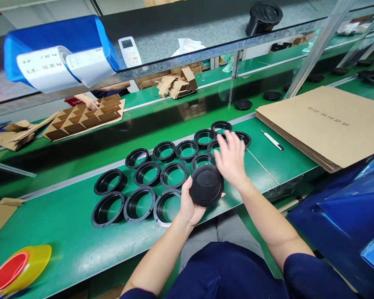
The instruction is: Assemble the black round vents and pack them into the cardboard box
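Note:
A round black lid (206, 185) rests in my left hand (191, 203), its top face with a small square mark turned up towards me. The fingers of that hand wrap round the lid's edge and underside. My right hand (231, 155) hovers just above and to the right of the lid, fingers bent and spread apart, holding nothing. Partly behind it stand black flanged rings (187, 150). Several more such rings (140, 203) are set out in rows on the green bench (71, 232) to the left, green showing through their openings.
Stacked cardboard sheets (324, 124) and a white cutter (272, 140) lie on the right. A tape roll (21, 268) sits front left. On the shelf are a blue bin (56, 37) and a remote (129, 52). Across, another person's hand (91, 103) touches a cardboard divider (84, 118).

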Tool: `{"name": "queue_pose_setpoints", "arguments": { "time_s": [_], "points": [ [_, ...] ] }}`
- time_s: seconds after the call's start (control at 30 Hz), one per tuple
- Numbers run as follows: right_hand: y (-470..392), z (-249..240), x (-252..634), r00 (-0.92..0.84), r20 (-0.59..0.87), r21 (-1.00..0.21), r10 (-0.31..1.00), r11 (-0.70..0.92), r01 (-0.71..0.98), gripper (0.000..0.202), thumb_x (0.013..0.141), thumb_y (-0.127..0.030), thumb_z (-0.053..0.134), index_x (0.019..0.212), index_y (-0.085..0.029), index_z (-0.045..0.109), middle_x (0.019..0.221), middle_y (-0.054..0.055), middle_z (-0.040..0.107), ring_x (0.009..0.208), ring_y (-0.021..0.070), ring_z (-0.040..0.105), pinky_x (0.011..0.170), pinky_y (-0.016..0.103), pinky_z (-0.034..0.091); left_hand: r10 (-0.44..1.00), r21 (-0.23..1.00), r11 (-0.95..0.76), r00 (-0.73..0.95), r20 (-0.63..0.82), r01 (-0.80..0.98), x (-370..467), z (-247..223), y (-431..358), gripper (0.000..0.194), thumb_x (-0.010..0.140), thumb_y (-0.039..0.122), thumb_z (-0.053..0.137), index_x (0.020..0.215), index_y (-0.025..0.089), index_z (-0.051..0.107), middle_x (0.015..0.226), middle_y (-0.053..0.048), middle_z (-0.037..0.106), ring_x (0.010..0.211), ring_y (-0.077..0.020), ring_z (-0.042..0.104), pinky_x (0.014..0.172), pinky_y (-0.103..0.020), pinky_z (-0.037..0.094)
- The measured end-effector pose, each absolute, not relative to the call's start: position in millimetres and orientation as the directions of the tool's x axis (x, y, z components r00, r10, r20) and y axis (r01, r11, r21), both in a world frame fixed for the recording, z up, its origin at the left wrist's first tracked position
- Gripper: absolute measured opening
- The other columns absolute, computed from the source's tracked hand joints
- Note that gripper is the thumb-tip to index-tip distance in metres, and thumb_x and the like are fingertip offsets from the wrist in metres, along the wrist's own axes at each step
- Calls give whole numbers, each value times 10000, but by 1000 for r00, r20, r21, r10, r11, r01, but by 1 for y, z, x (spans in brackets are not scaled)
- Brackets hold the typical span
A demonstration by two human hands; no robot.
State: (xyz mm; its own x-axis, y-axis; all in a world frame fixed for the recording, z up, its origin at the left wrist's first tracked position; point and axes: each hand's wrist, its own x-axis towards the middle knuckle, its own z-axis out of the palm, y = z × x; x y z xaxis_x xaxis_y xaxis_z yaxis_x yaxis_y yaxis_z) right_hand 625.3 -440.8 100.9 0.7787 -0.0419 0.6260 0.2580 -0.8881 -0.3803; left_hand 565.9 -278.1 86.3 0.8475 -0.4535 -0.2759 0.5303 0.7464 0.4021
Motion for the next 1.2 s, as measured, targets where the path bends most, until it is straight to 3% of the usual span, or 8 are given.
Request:
{"name": "queue_pose_setpoints", "arguments": {
  "time_s": [0.07,0.17,0.33,0.53,0.7,0.83,1.0,1.2],
  "points": [
    [-463,91,626,753,640,-494,-153,-832,251,520,1065,-417,432,1500,-159,553,1549,210,445,1488,402,316,1202,708,272,-453,383,756,847,-278,530,570,91,-276,505,988,566,526,1229,164,714,1206,-131,755,1276,-384,638,1080,-636,508],
    [-478,83,608,765,636,-591,-101,-702,398,445,1084,-445,412,1411,-268,656,1504,127,497,1441,330,388,1198,602,384,-485,347,748,823,-295,565,577,96,-278,584,991,647,474,1210,162,714,1213,-145,747,1268,-395,638,1056,-649,516],
    [-473,80,581,750,649,-534,127,-627,568,526,1104,-517,311,1232,-330,786,1579,34,433,1474,324,340,1240,594,342,-541,317,710,775,-329,630,581,94,-290,611,989,671,457,1216,170,723,1224,-146,743,1255,-394,645,1055,-627,525],
    [-480,69,587,764,618,-508,185,-647,568,595,1104,-579,268,1224,-331,795,1615,27,391,1498,324,296,1256,591,313,-522,302,711,765,-378,635,581,95,-292,604,993,675,460,1202,172,720,1195,-137,750,1197,-374,677,1045,-620,531],
    [-476,65,590,799,559,-513,221,-664,544,687,1095,-628,242,1105,-267,826,1506,75,541,1486,317,318,1238,560,360,-489,342,706,777,-397,620,580,95,-296,476,988,608,537,1119,199,741,1187,-116,748,1215,-372,667,1053,-604,526],
    [-474,65,587,829,537,-634,156,-574,519,689,1097,-641,228,1158,-280,812,1487,69,564,1460,298,377,1226,548,392,-492,307,716,766,-414,626,584,93,-300,524,967,650,540,1105,182,733,1214,-145,729,1200,-383,668,1056,-622,513],
    [-484,58,584,887,458,-840,-51,-351,414,661,1111,-609,225,1211,-269,783,1469,73,577,1414,270,469,1193,497,453,-542,261,685,715,-441,681,587,92,-300,609,943,736,496,1116,194,713,1225,-193,705,1155,-417,679,976,-699,513],
    [-493,35,583,933,338,-930,-128,-201,309,666,1121,-590,230,1143,-229,789,1428,100,598,1344,273,550,1161,490,472,-532,265,678,706,-467,686,586,91,-303,606,933,726,526,1110,177,713,1246,-199,695,1169,-418,673,1003,-663,517]
  ]
}}
